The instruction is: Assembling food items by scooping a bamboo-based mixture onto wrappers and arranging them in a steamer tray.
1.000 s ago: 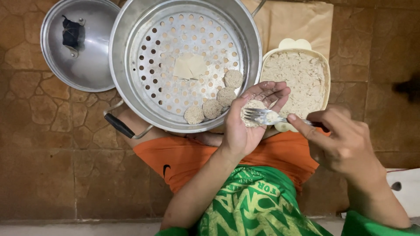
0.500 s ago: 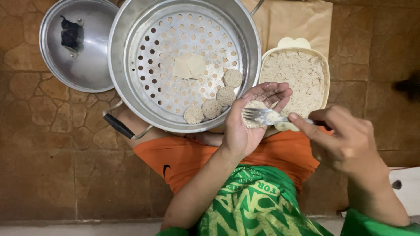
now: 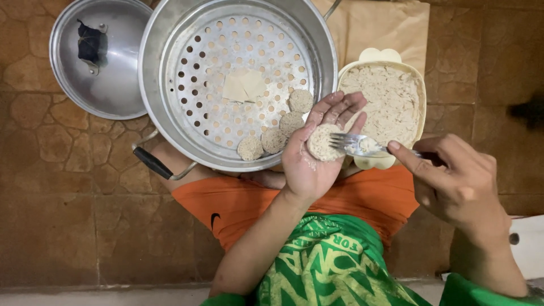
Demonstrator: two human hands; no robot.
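Where the brown stone floor begins at far left, a round metal lid is laid upside down. Beside it, a large steamer pot is seen, its perforated tray holding a pale square wrapper and four filled dumplings set along the near edge. Further right, the left hand is held open, palm up, with a filled dumpling cupped in it. A fork, pinched in the closed fingers of the right hand, is pressed against that dumpling. Behind it, a cream tub of minced filling is placed.
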